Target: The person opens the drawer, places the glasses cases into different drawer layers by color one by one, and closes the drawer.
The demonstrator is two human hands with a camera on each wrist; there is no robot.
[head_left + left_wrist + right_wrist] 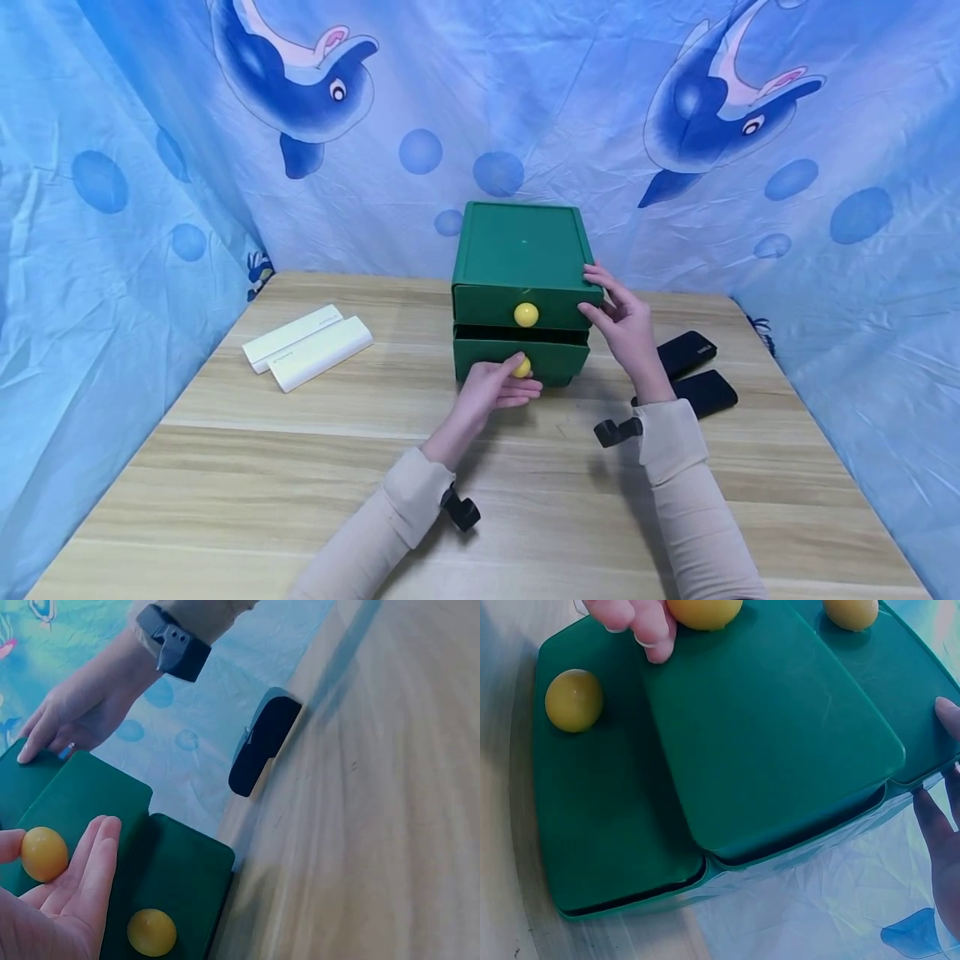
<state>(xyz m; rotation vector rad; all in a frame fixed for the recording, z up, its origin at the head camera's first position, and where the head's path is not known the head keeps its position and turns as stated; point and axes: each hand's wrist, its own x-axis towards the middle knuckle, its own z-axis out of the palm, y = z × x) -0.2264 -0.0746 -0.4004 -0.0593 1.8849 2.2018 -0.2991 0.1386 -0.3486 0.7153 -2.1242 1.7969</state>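
The left hand (487,389) is pinching a round yellow knob (524,367), the right hand (624,320), fingers spread, seemingly steadying the green plastic drawer box (525,246) near the counter's (225,492) back edge.

head: bright, even | soft shadows on tabletop (225,492) | wrist views: dimmer, bluish, softer detail
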